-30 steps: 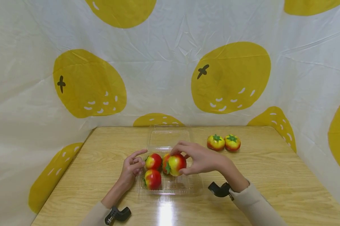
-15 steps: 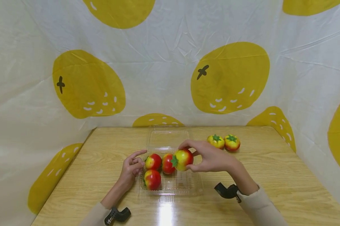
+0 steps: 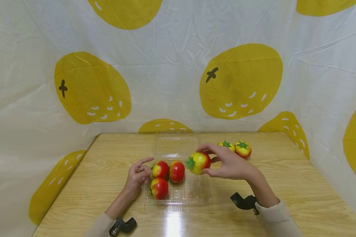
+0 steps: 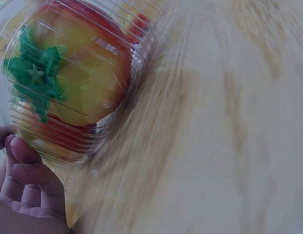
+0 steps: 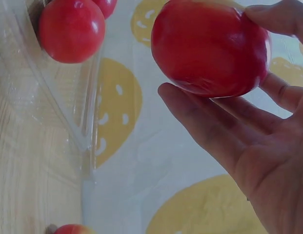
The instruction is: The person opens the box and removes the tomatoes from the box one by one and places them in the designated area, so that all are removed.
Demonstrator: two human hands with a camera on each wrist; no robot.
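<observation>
- Right hand: your right hand (image 3: 229,163) grasps a held fruit (image 3: 201,163), red and yellow, between thumb and fingers.
- Held fruit: raised, seen at 2 o'clock from the middle of the clear container (image 3: 192,194), its green leaf towards 9 o'clock; the right wrist view shows its red underside.
- Left hand: at the container's 9 o'clock edge, your left hand (image 3: 136,174) pinches the rim with the thumb against curled fingers; the index finger reaches out towards 1 o'clock.
- Contents: three fruits sit inside, the upper fruit (image 3: 160,170) at 10 o'clock, the lower fruit (image 3: 159,189) at 8 and the inner fruit (image 3: 176,171) near 12; the first two lie close together.
- Lid: the clear lid (image 3: 176,146) lies open at 12 o'clock.
- Outside: further out at 2 o'clock, a loose fruit (image 3: 243,149) and a second loose fruit (image 3: 226,144) sit side by side on the wooden table (image 3: 284,181), leaves up; your right hand partly covers the second.
- Backdrop: a pale curtain (image 3: 166,82) printed with yellow fruit shapes hangs beyond the table.
</observation>
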